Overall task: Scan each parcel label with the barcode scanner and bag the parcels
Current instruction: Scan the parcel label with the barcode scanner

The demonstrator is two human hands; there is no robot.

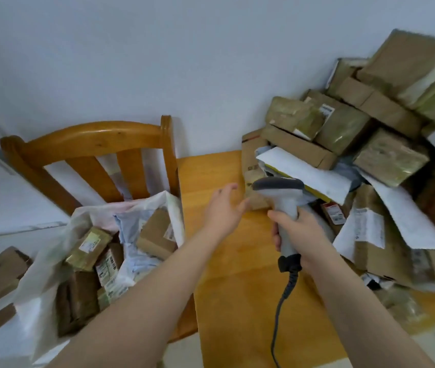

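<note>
Right hand (300,231), fingers wrapped round the barcode scanner (282,193), right beside the parcel heap (343,134) crowding the worktop (237,274). Left hand (223,208) hovers, fingers released. A part-filled white bag (49,264) sits on the chair (91,139).

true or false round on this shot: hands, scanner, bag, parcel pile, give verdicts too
1. The right hand grips the barcode scanner by its handle. True.
2. The left hand holds a parcel. False: it is open with fingers spread and holds nothing.
3. The white bag in front of the wooden chair is empty. False: several parcels lie in it.
4. The pile of parcels sits on the right side of the wooden table. True.
5. The scanner is cordless. False: a dark cable hangs from the base of its handle.
</note>
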